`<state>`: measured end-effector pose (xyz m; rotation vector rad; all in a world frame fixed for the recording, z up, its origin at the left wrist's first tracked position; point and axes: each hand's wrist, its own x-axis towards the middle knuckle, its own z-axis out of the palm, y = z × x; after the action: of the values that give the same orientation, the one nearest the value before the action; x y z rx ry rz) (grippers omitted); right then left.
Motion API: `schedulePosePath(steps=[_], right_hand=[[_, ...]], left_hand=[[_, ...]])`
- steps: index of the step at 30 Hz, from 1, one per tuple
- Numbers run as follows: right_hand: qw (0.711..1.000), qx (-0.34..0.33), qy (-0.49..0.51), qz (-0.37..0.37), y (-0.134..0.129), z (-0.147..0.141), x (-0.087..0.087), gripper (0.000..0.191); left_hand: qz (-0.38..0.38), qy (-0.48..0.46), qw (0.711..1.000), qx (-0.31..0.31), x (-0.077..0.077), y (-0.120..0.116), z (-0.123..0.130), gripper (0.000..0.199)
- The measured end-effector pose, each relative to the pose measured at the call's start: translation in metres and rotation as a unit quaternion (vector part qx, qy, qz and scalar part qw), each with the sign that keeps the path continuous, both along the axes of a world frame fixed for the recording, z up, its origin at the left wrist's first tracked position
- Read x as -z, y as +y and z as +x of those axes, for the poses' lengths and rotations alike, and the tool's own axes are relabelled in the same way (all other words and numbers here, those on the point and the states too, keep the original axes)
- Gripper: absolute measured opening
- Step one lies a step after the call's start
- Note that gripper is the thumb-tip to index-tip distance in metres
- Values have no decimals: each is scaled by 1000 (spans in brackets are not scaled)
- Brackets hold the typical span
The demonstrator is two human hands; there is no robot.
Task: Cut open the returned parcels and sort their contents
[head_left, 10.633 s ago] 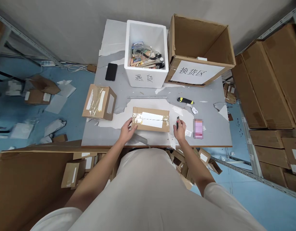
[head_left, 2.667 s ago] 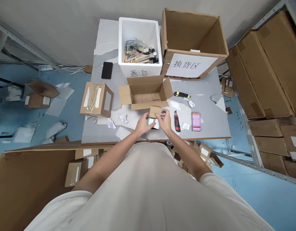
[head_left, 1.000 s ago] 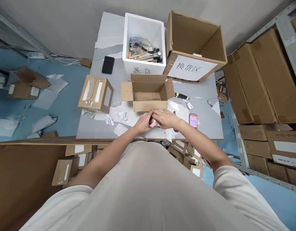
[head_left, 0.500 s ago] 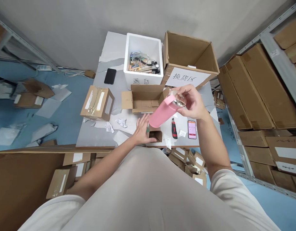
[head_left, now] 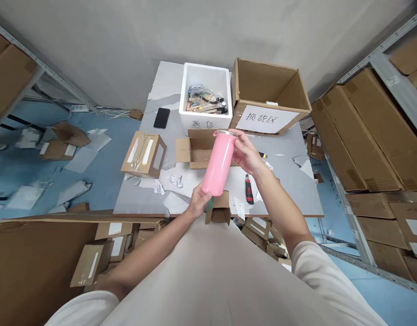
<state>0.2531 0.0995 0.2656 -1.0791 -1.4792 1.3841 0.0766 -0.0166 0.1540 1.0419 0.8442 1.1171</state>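
Observation:
A pink bottle [head_left: 218, 164] with a silvery top is tilted in front of me, above the table. My right hand [head_left: 246, 153] grips it near the top, and my left hand [head_left: 198, 202] pinches its lower end. Just under the bottle's base, a small open cardboard box [head_left: 219, 214] sits at the table's near edge, with a bit of green beside it. Behind the bottle, a larger open carton [head_left: 200, 156] is partly covered by it. To the right lies a red and black box cutter [head_left: 249, 189].
A white foam box [head_left: 206, 120] of mixed items and a big open carton [head_left: 240, 120] with a handwritten sheet stand at the back. A taped box [head_left: 144, 155], a black phone [head_left: 161, 118] and crumpled paper [head_left: 158, 187] are on the left. Shelves with cartons [head_left: 378, 131] flank the right.
My left hand has moved from the small box to the bottle's base. My right hand has shifted left and turned the bottle more upright. The camera view has shifted slightly.

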Motion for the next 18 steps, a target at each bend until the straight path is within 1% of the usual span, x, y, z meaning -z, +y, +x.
schedulePosePath(steps=[3, 6, 8, 10, 12, 13, 15, 16, 18], right_hand=[[999, 7, 31, -42, 1, -2, 5, 49], [996, 6, 60, -68, 4, -2, 7, 46], [996, 13, 62, -70, 6, -2, 9, 46], [996, 28, 54, -63, 8, -3, 11, 48], [996, 46, 45, -57, 8, -4, 15, 50], [996, 53, 40, -54, 8, -5, 17, 52], [998, 56, 22, -33, 9, -5, 21, 54], [999, 54, 1, -7, 9, -4, 22, 54], [991, 53, -93, 84, 11, 0, 24, 53]], left_hand=[[-14, 7, 1000, 17, 7, -4, -1, 71], [-13, 22, 1000, 16, 7, -4, 0, 69], [1, 27, 1000, -2, 4, -3, 1, 68], [9, 27, 999, -32, 1, -1, 4, 75], [1, 34, 997, -70, -1, 0, 7, 83], [-9, 41, 995, -89, -2, 0, 9, 81], [-22, 54, 992, -115, -4, 0, 10, 72], [-27, 52, 992, -113, -6, 0, 9, 68], [-44, 19, 996, -79, -11, -1, 7, 63]])
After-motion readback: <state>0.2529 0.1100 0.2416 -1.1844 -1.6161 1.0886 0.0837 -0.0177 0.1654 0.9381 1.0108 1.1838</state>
